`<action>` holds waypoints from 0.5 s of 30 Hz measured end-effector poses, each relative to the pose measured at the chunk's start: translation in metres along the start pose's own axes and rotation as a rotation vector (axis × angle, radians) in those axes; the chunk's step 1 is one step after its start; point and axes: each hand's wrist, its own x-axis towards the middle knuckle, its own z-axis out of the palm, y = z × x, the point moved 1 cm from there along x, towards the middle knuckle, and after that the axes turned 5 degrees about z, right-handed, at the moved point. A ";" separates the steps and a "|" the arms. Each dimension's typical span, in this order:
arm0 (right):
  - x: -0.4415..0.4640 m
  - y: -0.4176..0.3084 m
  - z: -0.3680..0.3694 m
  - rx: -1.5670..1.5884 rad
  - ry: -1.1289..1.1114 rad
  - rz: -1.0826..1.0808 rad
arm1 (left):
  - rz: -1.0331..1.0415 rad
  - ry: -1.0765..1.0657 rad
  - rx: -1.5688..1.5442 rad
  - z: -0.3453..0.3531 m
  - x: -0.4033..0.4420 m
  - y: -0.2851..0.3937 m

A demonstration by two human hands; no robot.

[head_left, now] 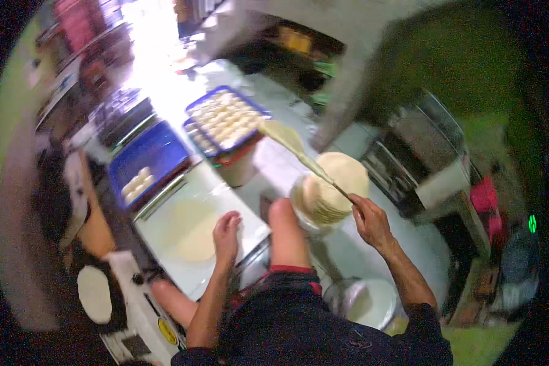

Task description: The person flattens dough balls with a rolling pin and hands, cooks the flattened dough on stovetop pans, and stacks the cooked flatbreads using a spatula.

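Observation:
My right hand point(372, 222) is closed round the end of a thin stick point(328, 178). A flat sheet of dough point(280, 135) hangs over the stick's far part. Beneath the stick stands a tall stack of round flatbreads point(341, 180). My left hand point(227, 235) is over the right edge of a white board point(165, 250), its fingers bent together; what they hold, if anything, is too small to make out. A thin round sheet of dough point(192, 229) lies flat on the board beside that hand.
A blue tray point(149, 152) with several dough balls lies beyond the board. Another blue tray point(226, 116) full of dough balls sits farther off. A bucket point(369, 305) stands at lower right. At lower left, a round dough sheet point(95, 294) lies on a dark plate beside a white appliance point(137, 305).

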 end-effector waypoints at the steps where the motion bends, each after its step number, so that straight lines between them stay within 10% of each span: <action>1: -0.011 0.018 -0.010 -0.037 0.020 0.067 | -0.069 -0.115 -0.145 0.040 0.013 -0.002; 11: -0.053 0.148 -0.048 0.546 -0.290 0.688 | -0.600 -0.385 -0.518 0.261 0.107 -0.025; 15: -0.044 0.205 -0.016 0.543 -0.369 0.674 | -0.481 -0.389 -0.049 0.266 0.145 -0.116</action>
